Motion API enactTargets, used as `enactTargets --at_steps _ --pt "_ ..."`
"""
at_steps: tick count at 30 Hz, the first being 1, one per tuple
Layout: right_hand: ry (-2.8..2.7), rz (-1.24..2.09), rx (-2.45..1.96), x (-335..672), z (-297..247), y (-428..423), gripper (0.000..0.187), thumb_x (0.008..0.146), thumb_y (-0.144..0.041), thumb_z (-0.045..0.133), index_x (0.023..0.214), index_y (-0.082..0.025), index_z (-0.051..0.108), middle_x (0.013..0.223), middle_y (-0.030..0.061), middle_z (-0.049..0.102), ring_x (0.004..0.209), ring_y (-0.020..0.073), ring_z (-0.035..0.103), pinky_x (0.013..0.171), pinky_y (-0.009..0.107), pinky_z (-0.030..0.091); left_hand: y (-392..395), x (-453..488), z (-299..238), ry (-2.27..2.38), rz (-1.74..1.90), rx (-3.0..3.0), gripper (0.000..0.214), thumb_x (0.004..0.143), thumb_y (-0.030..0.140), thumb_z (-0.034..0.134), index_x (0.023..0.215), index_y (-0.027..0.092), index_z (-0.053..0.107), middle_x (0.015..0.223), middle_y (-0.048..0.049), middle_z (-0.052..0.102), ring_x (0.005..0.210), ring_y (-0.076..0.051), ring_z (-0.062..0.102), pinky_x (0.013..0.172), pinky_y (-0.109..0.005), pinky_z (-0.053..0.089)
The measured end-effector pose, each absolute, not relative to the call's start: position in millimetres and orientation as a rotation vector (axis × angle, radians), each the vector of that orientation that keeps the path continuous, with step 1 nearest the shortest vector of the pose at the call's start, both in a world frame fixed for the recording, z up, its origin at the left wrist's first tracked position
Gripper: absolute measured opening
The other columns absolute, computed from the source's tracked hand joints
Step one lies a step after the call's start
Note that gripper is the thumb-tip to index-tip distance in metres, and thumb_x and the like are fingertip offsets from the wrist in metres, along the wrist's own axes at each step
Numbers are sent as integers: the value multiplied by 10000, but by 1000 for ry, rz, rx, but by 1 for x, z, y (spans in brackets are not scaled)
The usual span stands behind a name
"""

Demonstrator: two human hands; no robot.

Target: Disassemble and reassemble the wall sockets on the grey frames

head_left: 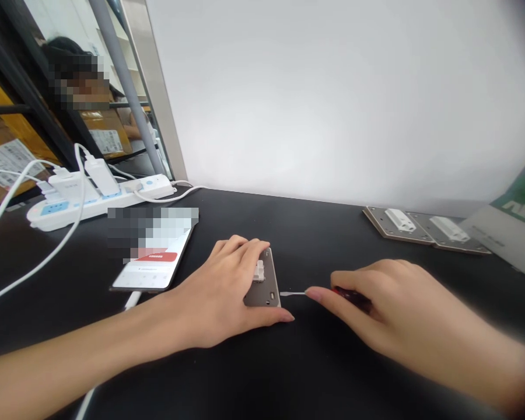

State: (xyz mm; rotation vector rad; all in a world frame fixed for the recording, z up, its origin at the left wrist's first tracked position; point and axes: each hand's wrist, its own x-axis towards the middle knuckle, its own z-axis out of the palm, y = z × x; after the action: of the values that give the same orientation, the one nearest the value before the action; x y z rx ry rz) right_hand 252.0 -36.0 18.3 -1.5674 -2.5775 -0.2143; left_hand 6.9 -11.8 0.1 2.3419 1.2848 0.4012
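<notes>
My left hand (pixel 227 291) grips a small grey panel (pixel 261 296) on the black table, fingers over its far edge and thumb along its near side. A white plastic connector block (pixel 259 270) sits on the panel's face, partly covered by my fingers. Closed around the dark red handle of a flathead screwdriver (pixel 294 293) is my right hand (pixel 385 297). The screwdriver's metal shaft points left, its flat tip at the panel's right edge; whether it is wedged in there I cannot tell. Much of the handle is hidden in my palm.
A lit phone (pixel 153 277) on a white cable lies left of the panel. Behind it stands a white power strip (pixel 153 188) with several plugs. Two similar panels (pixel 382 219) lie back right beside a green and white box (pixel 503 230). A person is beyond the metal frame.
</notes>
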Motion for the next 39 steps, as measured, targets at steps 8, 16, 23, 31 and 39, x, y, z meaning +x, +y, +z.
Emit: enactTargets --at_steps 8,16,23,31,39 --pt "-2647 -458 -1506 243 19 -34 521 942 -518 390 526 -239 532 451 16 552 384 191 499 473 328 176 -12 10 5 1277 376 2345 827 757 748 536 1360 198 406 1244 -133 515 1160 -358 443 917 -486 451" --pt "-2812 -756 -1188 220 52 -22 473 856 -437 523 426 -245 481 360 24 478 277 171 362 460 310 79 -13 11 5 1205 389 2468 711 807 703 531 1266 167 445 1149 -115 557 1077 -309 486 931 -461 426" --pt "-2913 -141 -1365 232 49 0 501 923 -516 434 530 -213 509 434 -10 494 443 143 454 510 285 232 -12 9 1 1250 362 2383 780 767 759 512 1290 183 456 1194 -125 527 1117 -343 455 901 -477 446" --pt "-2715 -9 -1510 243 18 -16 532 947 -530 379 536 -208 485 430 -24 437 425 122 376 511 287 216 -11 8 -1 1283 359 2316 869 741 783 512 1381 210 375 1279 -136 473 1194 -361 410 950 -512 435" --pt "-2831 -82 -1442 237 37 -9 516 920 -536 428 525 -208 489 451 -11 492 466 145 424 528 291 214 -11 8 -2 1294 361 2392 832 758 751 532 1362 194 405 1292 -144 480 1194 -360 424 966 -517 432"
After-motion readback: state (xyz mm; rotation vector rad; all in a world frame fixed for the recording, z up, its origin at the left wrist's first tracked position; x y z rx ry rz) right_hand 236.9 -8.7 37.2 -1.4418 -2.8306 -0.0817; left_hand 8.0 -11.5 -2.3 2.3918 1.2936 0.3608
